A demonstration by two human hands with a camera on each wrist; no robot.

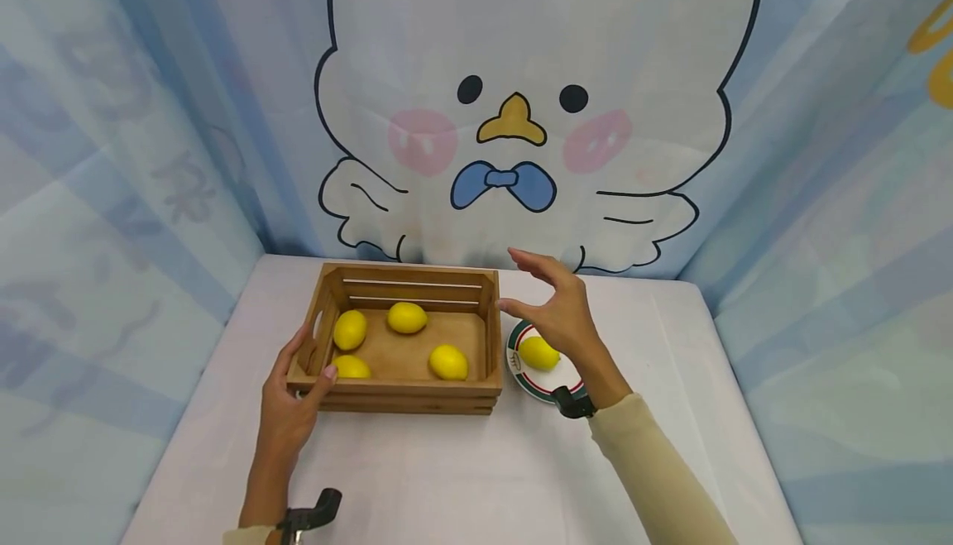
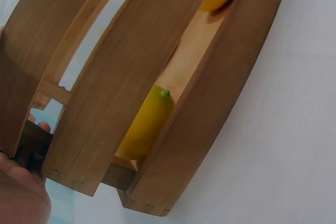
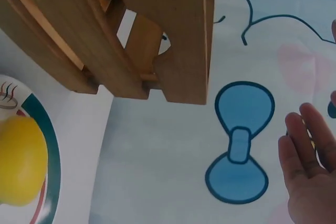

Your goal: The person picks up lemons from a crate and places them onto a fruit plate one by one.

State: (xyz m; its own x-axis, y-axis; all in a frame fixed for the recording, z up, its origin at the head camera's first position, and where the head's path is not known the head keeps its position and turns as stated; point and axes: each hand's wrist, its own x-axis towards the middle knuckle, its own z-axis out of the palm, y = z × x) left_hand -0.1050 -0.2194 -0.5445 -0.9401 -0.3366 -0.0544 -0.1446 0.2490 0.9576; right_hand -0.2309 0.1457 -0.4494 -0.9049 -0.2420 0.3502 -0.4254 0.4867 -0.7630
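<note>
A slatted wooden crate (image 1: 409, 396) stands on the table with several yellow lemons (image 1: 448, 362) inside. My left hand (image 1: 289, 413) grips the crate's left end, thumb over the front corner. The left wrist view shows part of that hand (image 2: 23, 192) at the slats and a lemon (image 2: 147, 124) behind them. On the right, my right hand (image 1: 560, 310) is held with thumb and fingers spread beside the crate's right end, nothing between them. Below it, a plate (image 1: 530, 388) with a green rim carries one lemon (image 1: 539, 353), partly covered by the wrist.
A white cloth covers the table (image 1: 447, 470). Pale blue curtains (image 1: 134, 198) hang on both sides, and a backdrop with a cartoon bird (image 1: 514, 49) rises behind the crate. Each wrist wears a black mount (image 1: 313, 510).
</note>
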